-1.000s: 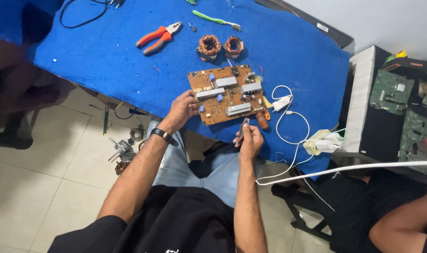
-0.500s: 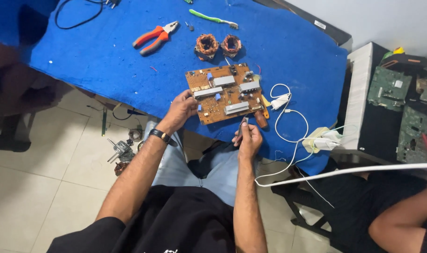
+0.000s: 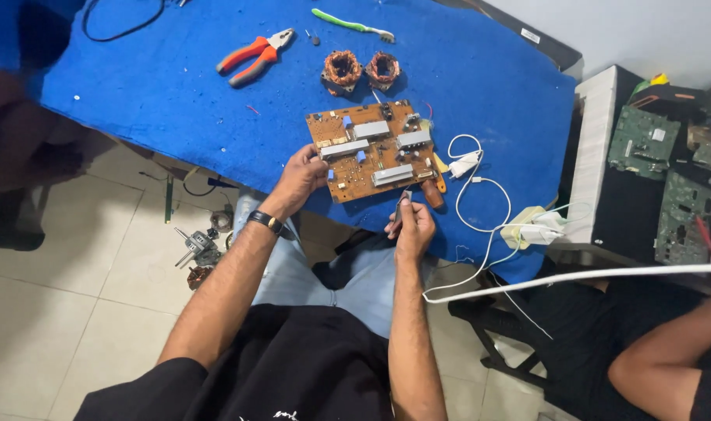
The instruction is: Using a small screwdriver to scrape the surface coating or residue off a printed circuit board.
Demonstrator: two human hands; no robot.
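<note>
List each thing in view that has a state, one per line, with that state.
Circuit board: flat on blue cloth, component side up.
Left hand: gripping the board's left edge.
Right hand: closed on a small tool.
Pliers: jaws slightly open, lying untouched.
Toothbrush: lying flat.
Two copper coils: side by side.

Left hand [image 3: 302,178] gripping; right hand [image 3: 412,228] fingers pinched.

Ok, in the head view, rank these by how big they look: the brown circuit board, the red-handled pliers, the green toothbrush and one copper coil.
1. Brown circuit board, held at its edge by the left hand.
2. Red-handled pliers and green toothbrush: similar length, too close to rank.
3. Copper coil, smallest; the second coil beside it looks alike.
</note>
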